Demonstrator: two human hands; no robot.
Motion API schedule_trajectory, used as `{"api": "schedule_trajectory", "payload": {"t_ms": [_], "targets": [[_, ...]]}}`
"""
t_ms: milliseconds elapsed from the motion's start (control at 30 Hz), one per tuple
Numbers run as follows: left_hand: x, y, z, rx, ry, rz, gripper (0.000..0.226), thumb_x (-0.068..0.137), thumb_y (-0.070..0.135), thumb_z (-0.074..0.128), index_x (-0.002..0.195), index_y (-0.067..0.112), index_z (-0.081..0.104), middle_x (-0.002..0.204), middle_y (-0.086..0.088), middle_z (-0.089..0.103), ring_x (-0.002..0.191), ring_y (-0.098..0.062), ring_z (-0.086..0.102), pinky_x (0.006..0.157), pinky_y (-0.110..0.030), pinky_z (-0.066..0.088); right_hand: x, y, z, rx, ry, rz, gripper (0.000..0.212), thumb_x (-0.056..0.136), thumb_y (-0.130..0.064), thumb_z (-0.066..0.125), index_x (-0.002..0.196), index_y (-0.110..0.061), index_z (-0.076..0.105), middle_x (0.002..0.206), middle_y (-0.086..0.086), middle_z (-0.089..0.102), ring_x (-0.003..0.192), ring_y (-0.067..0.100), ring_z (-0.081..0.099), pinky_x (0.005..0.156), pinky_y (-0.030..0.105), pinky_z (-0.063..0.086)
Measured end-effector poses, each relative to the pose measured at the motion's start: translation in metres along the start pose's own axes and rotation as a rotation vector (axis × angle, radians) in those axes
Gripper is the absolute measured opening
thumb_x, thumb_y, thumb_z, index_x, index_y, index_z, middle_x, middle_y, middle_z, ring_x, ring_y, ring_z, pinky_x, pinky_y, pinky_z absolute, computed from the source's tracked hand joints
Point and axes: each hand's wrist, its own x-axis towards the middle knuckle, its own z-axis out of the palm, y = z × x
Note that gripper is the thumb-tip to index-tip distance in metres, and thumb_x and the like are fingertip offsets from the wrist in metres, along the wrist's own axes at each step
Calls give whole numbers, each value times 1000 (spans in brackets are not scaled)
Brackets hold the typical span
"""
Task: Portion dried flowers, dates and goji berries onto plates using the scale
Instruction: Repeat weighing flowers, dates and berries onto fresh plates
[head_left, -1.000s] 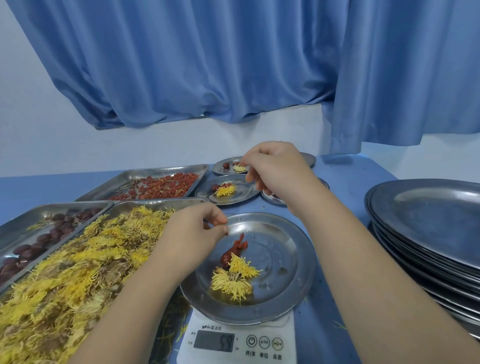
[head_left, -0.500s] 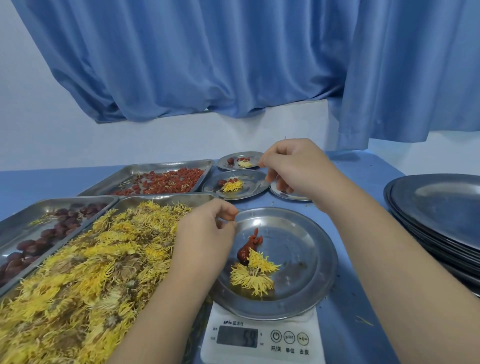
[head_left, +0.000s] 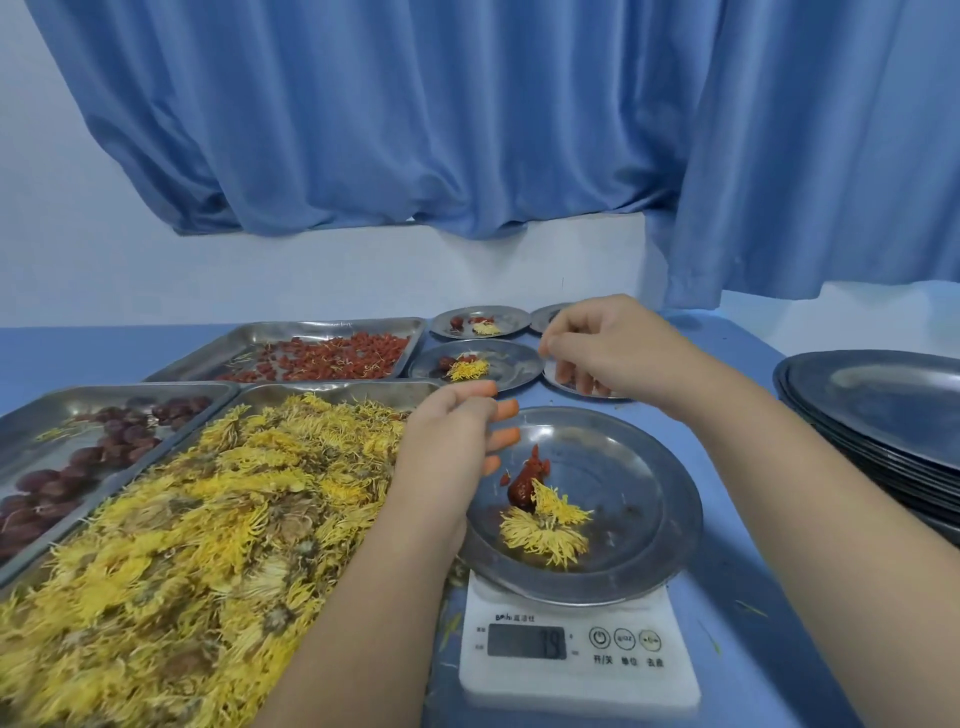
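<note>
Pinched a moment ago, the left hand (head_left: 452, 447) now spreads its fingers over the plate (head_left: 667, 499) on the scale (head_left: 576, 670), goji berries (head_left: 537, 461) lying by its date (head_left: 521, 489) and dried chrysanthemums (head_left: 545, 530), so this portion seems nearly done; the right hand (head_left: 613, 348) hovers curled, contents unclear.

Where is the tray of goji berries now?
In the head view the tray of goji berries lies far back, left of centre, behind the flower tray and just left of a filled plate.
</note>
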Motion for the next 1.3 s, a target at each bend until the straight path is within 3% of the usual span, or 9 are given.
{"api": "schedule_trajectory", "payload": {"t_ms": [200,333,433,567,767,833,1000,1167,1300], "targets": [[1,2,-3,-51,57,8,19,93,16,54,100,29,67,99,7,71,91,-14,68,69,-29,47,-50,5,-9,48,190,-38,21,87,-15,55,75,-27,66,58,-5,64,45,4,53,44,17,42],[2,0,-3,46,158,100,15,94,28,51,99,30,66,86,7,66,78,-13,61,68,-31,48,-106,40,-3,40,260,-16,25,87,-9,57,77,-30,66,60,4,61,51,7,54,59,29,46],[2,-2,-3,142,202,166,13,93,30,50,93,32,63,85,8,65,79,-13,61,74,-35,52,-128,62,-7,82,341,35,26,89,-10,56,78,-32,66,54,3,58,48,11,48,53,27,42],[1,-3,-4,191,216,171,11,93,29,50,94,32,61,83,9,63,70,-10,58,60,-29,47,-126,72,-13,197,417,136,21,88,-14,56,73,-29,61,49,-2,54,46,13,45,53,30,39],[2,-4,-2,266,205,150,12,93,31,50,102,32,60,93,14,60,80,-5,56,61,-26,40,-123,84,-9,158,216,348,37,91,-35,57,68,-6,53,43,4,50,37,17,44,37,21,32],[1,-5,-1,272,197,141,13,93,30,51,103,33,60,94,15,60,79,-4,56,59,-26,38,-122,84,-9,204,122,425,39,91,-38,57,64,-10,52,46,5,53,38,19,48,35,21,31],[3,-7,-1,271,173,159,14,94,29,51,104,34,59,97,18,58,85,0,53,61,-24,35,-124,79,-10,440,-86,516,25,89,-25,62,71,-8,59,60,13,61,44,21,51,38,22,33],[2,3,-9,109,123,110,13,94,33,53,103,33,62,100,11,63,90,-8,60,67,-28,43,-126,73,-13,766,-72,545,31,89,-11,59,59,-13,63,61,10,61,45,16,53,39,21,40],[5,22,-19,-100,83,63,16,94,32,56,108,27,64,109,3,68,98,-17,66,76,-34,50,-125,68,-12,920,50,532,22,88,-7,58,66,-7,61,56,7,56,42,13,51,37,19,41]]}}
